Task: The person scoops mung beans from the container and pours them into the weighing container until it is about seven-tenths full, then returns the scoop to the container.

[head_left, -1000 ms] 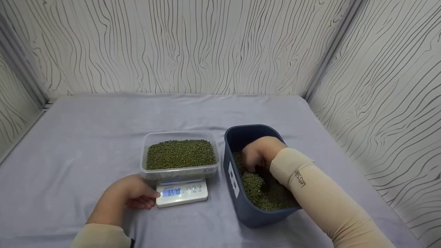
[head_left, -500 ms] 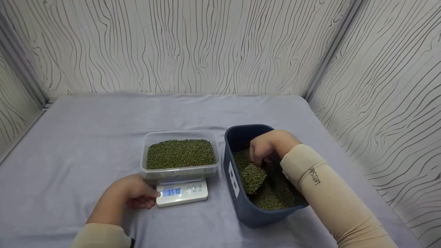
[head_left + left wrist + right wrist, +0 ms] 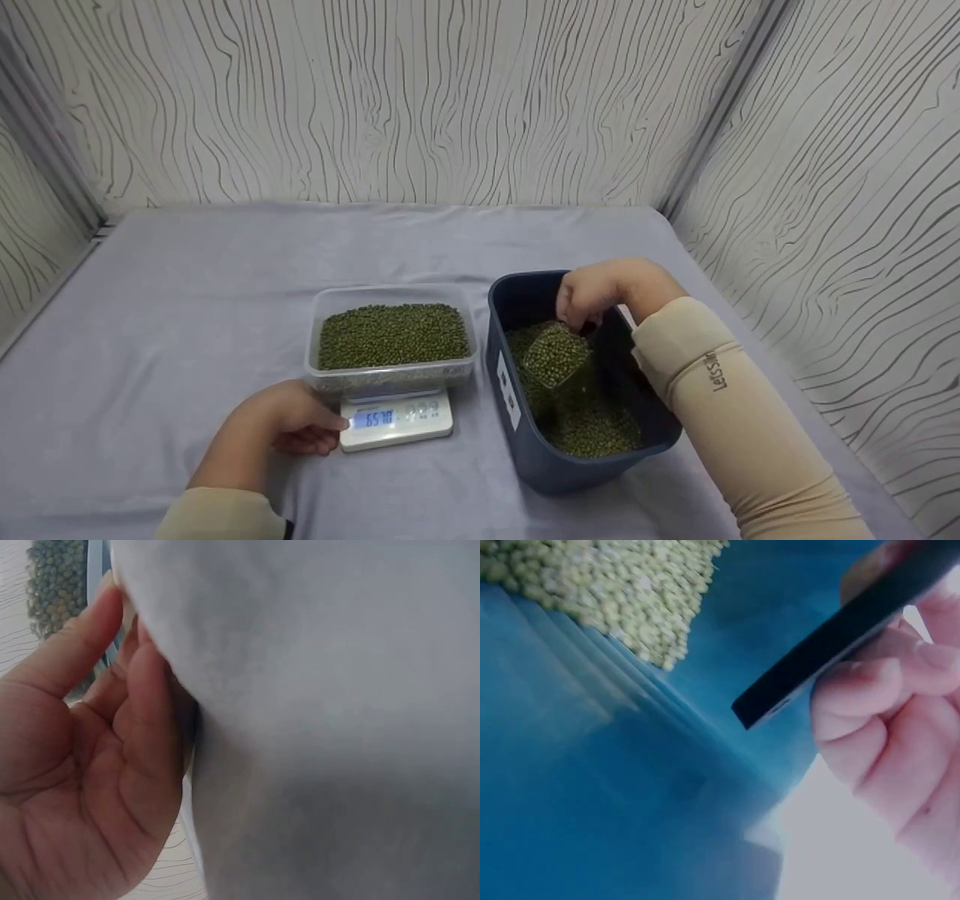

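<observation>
In the head view my right hand (image 3: 596, 292) grips a scoop (image 3: 556, 356) heaped with green mung beans, inside the dark blue bin (image 3: 555, 469). The scoop's black handle (image 3: 832, 641) runs through curled fingers in the right wrist view. More mung beans (image 3: 600, 435) lie at the bottom of the bin. My left hand (image 3: 289, 416) pinches the left edge of a white kitchen scale (image 3: 409, 431) whose display is lit, thumb on top. On the scale rests a clear plastic container (image 3: 397, 379) holding many mung beans (image 3: 394, 335).
A grey-lilac cloth (image 3: 225, 255) covers the table. The bin stands just right of the container, its left wall bearing a white label (image 3: 508, 391). Patterned white panels (image 3: 390, 105) enclose the back and sides.
My right hand has risen toward the bin's far right rim, lifting the filled scoop out of the beans. The left hand, scale and container have stayed still.
</observation>
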`<state>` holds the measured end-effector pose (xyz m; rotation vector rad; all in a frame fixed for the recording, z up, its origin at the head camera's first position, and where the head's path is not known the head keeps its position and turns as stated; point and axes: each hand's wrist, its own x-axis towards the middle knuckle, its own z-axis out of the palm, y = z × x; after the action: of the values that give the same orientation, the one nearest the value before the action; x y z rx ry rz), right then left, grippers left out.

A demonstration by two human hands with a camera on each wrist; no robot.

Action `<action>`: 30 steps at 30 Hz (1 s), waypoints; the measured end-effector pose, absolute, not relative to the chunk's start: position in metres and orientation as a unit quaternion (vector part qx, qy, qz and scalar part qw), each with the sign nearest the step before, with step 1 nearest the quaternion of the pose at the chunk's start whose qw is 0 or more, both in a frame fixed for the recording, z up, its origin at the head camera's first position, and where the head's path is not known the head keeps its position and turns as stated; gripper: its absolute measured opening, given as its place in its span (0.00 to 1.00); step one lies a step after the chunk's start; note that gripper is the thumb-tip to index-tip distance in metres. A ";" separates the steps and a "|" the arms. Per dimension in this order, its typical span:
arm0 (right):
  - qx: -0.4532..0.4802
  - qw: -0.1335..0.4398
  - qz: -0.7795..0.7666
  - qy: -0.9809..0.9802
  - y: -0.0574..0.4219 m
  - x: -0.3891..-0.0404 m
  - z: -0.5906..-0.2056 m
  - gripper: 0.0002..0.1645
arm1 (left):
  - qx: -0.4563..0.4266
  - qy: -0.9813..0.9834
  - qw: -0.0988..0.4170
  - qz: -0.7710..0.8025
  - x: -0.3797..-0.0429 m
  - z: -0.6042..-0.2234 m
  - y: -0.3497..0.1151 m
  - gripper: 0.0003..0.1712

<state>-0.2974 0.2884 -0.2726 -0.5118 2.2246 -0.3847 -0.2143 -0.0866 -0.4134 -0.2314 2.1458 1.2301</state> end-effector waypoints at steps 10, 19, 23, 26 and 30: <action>-0.216 0.383 -0.189 0.878 0.298 -0.300 -0.249 0.17 | -0.088 0.819 0.322 0.466 -0.214 -0.413 -0.087 0.11; -0.173 0.374 -0.203 0.888 0.316 -0.301 -0.245 0.17 | -0.084 0.825 0.323 0.456 -0.214 -0.412 -0.087 0.11; -0.138 0.379 -0.218 0.889 0.324 -0.301 -0.247 0.17 | -0.086 0.823 0.324 0.459 -0.214 -0.412 -0.087 0.11; -0.099 0.381 -0.230 0.890 0.329 -0.301 -0.248 0.17 | -0.085 0.823 0.325 0.459 -0.214 -0.413 -0.087 0.11; -0.056 0.377 -0.239 0.893 0.332 -0.301 -0.250 0.16 | -0.085 0.822 0.325 0.460 -0.214 -0.413 -0.087 0.11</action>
<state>-0.3006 0.3319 -0.2497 -0.1428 2.2833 -0.6107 -0.2143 -0.0870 -0.4131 -0.2219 2.1557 1.2057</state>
